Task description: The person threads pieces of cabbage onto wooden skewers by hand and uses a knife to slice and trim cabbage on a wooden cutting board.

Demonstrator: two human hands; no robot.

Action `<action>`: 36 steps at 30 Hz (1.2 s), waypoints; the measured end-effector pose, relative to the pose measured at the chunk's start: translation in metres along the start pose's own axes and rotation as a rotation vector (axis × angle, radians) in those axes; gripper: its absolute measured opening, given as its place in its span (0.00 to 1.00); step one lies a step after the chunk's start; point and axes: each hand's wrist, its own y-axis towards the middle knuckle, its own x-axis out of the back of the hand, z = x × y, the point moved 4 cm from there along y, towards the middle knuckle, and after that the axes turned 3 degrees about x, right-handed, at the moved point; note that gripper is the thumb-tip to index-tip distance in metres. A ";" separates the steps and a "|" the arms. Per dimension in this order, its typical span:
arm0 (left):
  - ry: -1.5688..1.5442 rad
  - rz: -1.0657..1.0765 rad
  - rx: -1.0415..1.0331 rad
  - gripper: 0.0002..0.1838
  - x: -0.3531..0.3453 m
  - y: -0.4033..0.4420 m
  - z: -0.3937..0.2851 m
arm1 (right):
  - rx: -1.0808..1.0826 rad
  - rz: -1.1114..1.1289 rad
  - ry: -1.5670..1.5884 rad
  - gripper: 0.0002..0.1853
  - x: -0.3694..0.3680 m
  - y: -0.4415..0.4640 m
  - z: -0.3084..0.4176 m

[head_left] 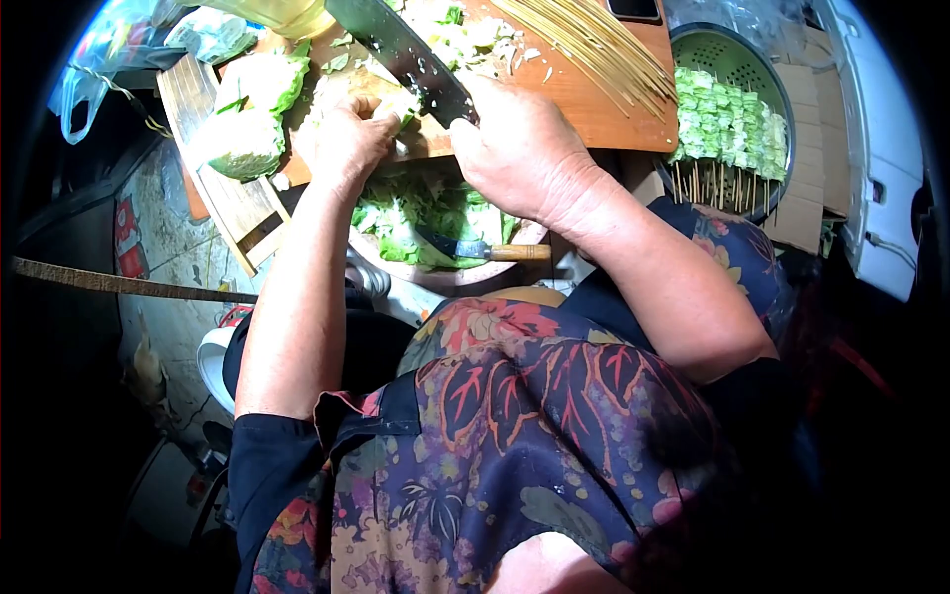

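Observation:
My right hand [520,144] grips the handle end of a broad dark cleaver [401,54], its blade slanting up and left over the wooden board [614,114], with green scraps stuck to it. Close by the blade, my left hand [346,144] has its fingers curled on a pale green cabbage piece [400,106], partly hidden by the fingers. Left of that hand lie cut cabbage chunks [247,144]. Chopped cabbage bits [475,45] are scattered behind the blade.
Bamboo skewers [594,54] lie at the board's right. A colander [727,59] holds skewered cabbage [727,124]. Below the board, a basin [445,277] holds leaves and a wooden-handled knife [520,252]. A phone [633,9] and a plastic bag [84,94] are at the far edges.

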 end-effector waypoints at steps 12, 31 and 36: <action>-0.164 -0.029 0.079 0.10 0.007 -0.001 0.006 | -0.161 0.023 0.057 0.13 0.000 0.002 -0.007; -0.220 -0.009 0.100 0.16 0.007 -0.002 -0.017 | -0.208 -0.015 0.145 0.16 0.013 0.002 -0.010; -0.308 0.031 0.142 0.19 0.015 -0.009 -0.017 | -0.199 -0.019 0.124 0.16 0.014 0.003 -0.011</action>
